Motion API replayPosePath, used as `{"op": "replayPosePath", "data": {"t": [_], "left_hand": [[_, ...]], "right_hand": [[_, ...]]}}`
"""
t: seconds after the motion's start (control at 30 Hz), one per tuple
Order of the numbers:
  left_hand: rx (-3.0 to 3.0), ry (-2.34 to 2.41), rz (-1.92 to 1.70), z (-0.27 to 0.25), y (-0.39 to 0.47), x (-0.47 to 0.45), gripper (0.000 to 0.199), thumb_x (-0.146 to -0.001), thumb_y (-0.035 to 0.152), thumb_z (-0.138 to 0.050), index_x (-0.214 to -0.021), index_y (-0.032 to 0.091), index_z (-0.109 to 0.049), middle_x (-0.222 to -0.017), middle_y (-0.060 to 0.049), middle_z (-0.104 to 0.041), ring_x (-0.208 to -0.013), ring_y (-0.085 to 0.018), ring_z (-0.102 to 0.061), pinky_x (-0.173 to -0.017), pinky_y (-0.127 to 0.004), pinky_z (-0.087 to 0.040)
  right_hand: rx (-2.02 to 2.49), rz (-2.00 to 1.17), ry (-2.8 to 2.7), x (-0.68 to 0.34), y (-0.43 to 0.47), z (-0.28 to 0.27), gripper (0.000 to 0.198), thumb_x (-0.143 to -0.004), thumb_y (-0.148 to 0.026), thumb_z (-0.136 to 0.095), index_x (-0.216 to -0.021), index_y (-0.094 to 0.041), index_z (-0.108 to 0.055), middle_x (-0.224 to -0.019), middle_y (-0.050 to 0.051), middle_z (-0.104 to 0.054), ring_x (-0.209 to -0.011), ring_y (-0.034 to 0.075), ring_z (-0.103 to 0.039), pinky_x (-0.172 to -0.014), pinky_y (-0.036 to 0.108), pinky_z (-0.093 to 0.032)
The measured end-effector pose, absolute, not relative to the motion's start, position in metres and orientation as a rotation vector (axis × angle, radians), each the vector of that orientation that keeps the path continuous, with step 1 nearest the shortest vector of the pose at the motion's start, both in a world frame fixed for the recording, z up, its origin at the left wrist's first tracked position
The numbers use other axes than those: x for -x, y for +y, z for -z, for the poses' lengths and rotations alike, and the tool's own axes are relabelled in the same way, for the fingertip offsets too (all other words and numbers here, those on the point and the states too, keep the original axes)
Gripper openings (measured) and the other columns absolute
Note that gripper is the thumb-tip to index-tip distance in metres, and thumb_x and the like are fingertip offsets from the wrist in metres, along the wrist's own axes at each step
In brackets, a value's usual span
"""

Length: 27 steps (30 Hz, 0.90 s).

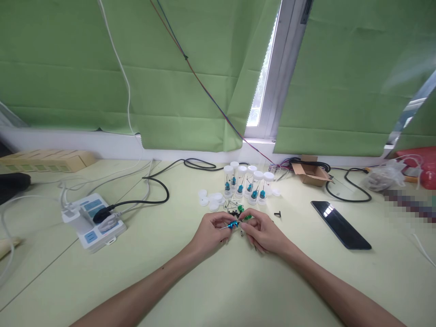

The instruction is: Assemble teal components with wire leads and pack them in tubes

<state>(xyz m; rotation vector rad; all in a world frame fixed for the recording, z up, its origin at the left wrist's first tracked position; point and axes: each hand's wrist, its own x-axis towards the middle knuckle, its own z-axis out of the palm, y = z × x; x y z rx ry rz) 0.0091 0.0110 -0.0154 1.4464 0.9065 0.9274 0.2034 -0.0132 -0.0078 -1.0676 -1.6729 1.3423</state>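
Between the fingertips of my left hand [215, 230] is a small blue metal piece with a thin silver shaft [233, 224], which points to the left. My right hand [260, 229] is closed in a pinch at the other end of that blue piece; what its fingertips hold, perhaps a small dark part, is mostly hidden. Just beyond the fingers lie small green parts [241, 208], several black parts [233, 213] and thin metal rods [235, 202]. A black T-shaped part [278, 214] lies to the right of my right hand.
Several clear capped tubes [240, 184] stand behind my hands, with similar blue pieces inside. White round caps [214, 198] lie left of them. A phone [340, 225] and an opened cardboard box [311, 174] are at right, a power strip [93, 222] with cables at left.
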Motion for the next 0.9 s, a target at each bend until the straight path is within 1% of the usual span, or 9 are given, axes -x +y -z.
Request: {"op": "replayPosePath", "data": {"t": [0.2, 0.37, 0.5, 0.57, 0.63, 0.73, 0.9], "left_hand": [[-1.468, 0.913, -0.903, 0.0110, 0.0086, -0.0092, 0.025, -0.065, 0.009, -0.060, -0.087, 0.013, -0.071, -0.057, 0.003, -0.057, -0.045, -0.008, -0.049, -0.045, -0.021, -0.039], [-1.468, 0.895, -0.893, 0.0127, 0.0085, -0.0099, 0.028, -0.062, 0.008, -0.058, -0.087, 0.013, -0.071, -0.058, 0.002, -0.059, -0.045, -0.008, -0.049, -0.045, -0.021, -0.039], [-1.453, 0.890, -0.900, 0.0130, 0.0083, -0.0101, 0.027, -0.061, 0.007, -0.058, -0.084, 0.014, -0.070, -0.056, 0.003, -0.058, -0.044, -0.008, -0.049, -0.044, -0.021, -0.038], [-1.449, 0.900, -0.911, 0.0130, 0.0084, -0.0098, 0.027, -0.061, 0.008, -0.059, -0.085, 0.013, -0.071, -0.055, 0.003, -0.057, -0.044, -0.008, -0.049, -0.044, -0.021, -0.038], [-1.451, 0.909, -0.918, 0.0132, 0.0088, -0.0095, 0.026, -0.063, 0.009, -0.061, -0.087, 0.014, -0.071, -0.054, 0.003, -0.056, -0.044, -0.008, -0.049, -0.044, -0.021, -0.038], [-1.446, 0.909, -0.926, 0.0134, 0.0094, -0.0097, 0.025, -0.064, 0.012, -0.063, -0.087, 0.014, -0.072, -0.059, 0.002, -0.060, -0.044, -0.008, -0.050, -0.044, -0.021, -0.039], [-1.444, 0.912, -0.918, 0.0127, 0.0088, -0.0105, 0.024, -0.063, 0.011, -0.063, -0.085, 0.014, -0.071, -0.058, 0.002, -0.059, -0.044, -0.008, -0.049, -0.044, -0.021, -0.039]], "right_hand": [[1.096, -1.285, -1.700, -0.2028, -0.0134, 0.0079, 0.027, -0.092, -0.047, -0.052, -0.092, -0.019, -0.053, -0.048, -0.009, -0.052, -0.025, 0.006, -0.039, -0.028, 0.016, -0.028], [1.154, -1.217, -1.740, -0.2025, -0.0119, 0.0099, 0.038, -0.093, -0.051, -0.047, -0.076, -0.018, -0.054, -0.045, -0.007, -0.051, -0.025, 0.006, -0.040, -0.030, 0.017, -0.029], [1.192, -1.211, -1.727, -0.2018, -0.0110, 0.0120, 0.043, -0.094, -0.054, -0.044, -0.071, -0.018, -0.053, -0.043, -0.007, -0.050, -0.024, 0.005, -0.038, -0.029, 0.016, -0.027], [1.185, -1.225, -1.715, -0.2015, -0.0112, 0.0107, 0.042, -0.094, -0.054, -0.044, -0.074, -0.018, -0.053, -0.044, -0.007, -0.051, -0.024, 0.005, -0.038, -0.028, 0.016, -0.026], [1.169, -1.257, -1.703, -0.2017, -0.0117, 0.0085, 0.037, -0.092, -0.054, -0.047, -0.083, -0.019, -0.054, -0.045, -0.008, -0.051, -0.024, 0.006, -0.038, -0.027, 0.016, -0.026], [1.127, -1.330, -1.684, -0.2027, -0.0119, 0.0071, 0.032, -0.089, -0.051, -0.053, -0.097, -0.020, -0.052, -0.048, -0.010, -0.051, -0.024, 0.007, -0.039, -0.027, 0.016, -0.026], [1.063, -1.380, -1.680, -0.2044, -0.0110, 0.0110, 0.031, -0.088, -0.049, -0.054, -0.099, -0.021, -0.051, -0.049, -0.010, -0.052, -0.025, 0.007, -0.039, -0.026, 0.016, -0.027]]}}
